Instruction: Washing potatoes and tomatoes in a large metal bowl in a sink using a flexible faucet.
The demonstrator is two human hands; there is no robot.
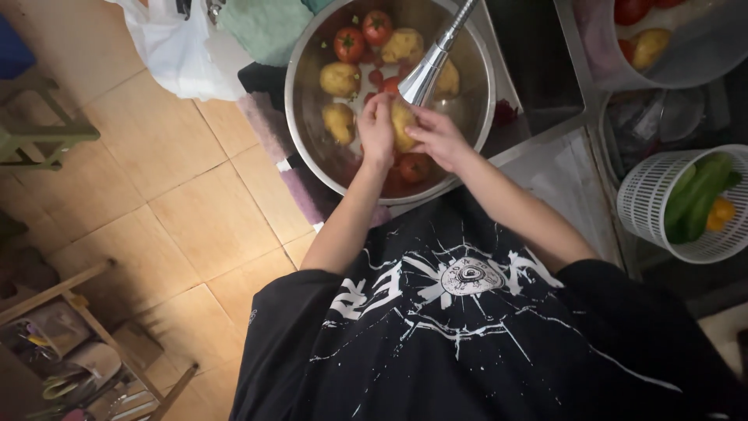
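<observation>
Fingers [387, 117] of both hands close around one yellow-brown round potato [403, 125], left hand [377, 129] and right hand [439, 139] cupping it over the wide steel bowl [305, 117], just below the chrome tap head [425, 74]. Wet, firm, likely slippery — best gripped round its middle. Red tomatoes [350, 44] float further back in the bowl; water depth is hard to judge — the potato's underside is hidden.

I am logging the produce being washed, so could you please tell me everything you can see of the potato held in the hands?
The potato is yellowish, rounded and looks unpeeled. It is held between the left hand and the right hand, whose fingers cover its sides, so only its middle shows. It sits just under the metal faucet head, above the steel bowl that holds more potatoes and tomatoes. Whether it is wet cannot be told.
</observation>
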